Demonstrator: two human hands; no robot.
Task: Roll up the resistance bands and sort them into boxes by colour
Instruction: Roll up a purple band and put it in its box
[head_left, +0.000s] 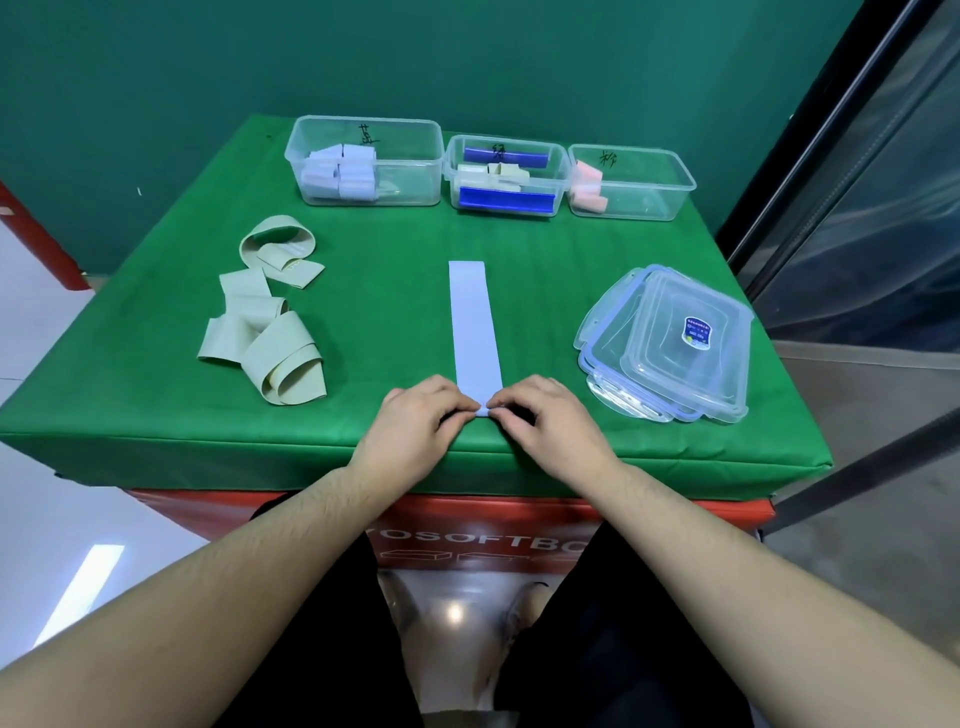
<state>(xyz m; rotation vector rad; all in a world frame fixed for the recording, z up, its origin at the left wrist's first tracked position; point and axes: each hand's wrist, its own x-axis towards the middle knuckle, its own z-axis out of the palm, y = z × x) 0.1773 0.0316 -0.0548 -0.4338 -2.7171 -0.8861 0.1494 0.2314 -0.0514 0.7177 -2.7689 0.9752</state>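
A pale blue resistance band (474, 322) lies flat and straight on the green table (389, 270), running away from me. My left hand (415, 421) and my right hand (545, 421) pinch its near end, which is folded over at the table's front edge. Several pale green bands (270, 322) lie loose in a heap at the left. At the back stand three clear boxes: the left box (421, 156) holds rolled pale blue bands, the middle box (557, 171) holds pale green rolls and two dark blue bands, the right box (660, 192) holds pink rolls.
A stack of clear box lids (670, 343) with blue seals lies at the right front of the table. The table stands on a red padded block (519, 525). A green wall rises behind, and a dark glass frame (831, 208) runs along the right.
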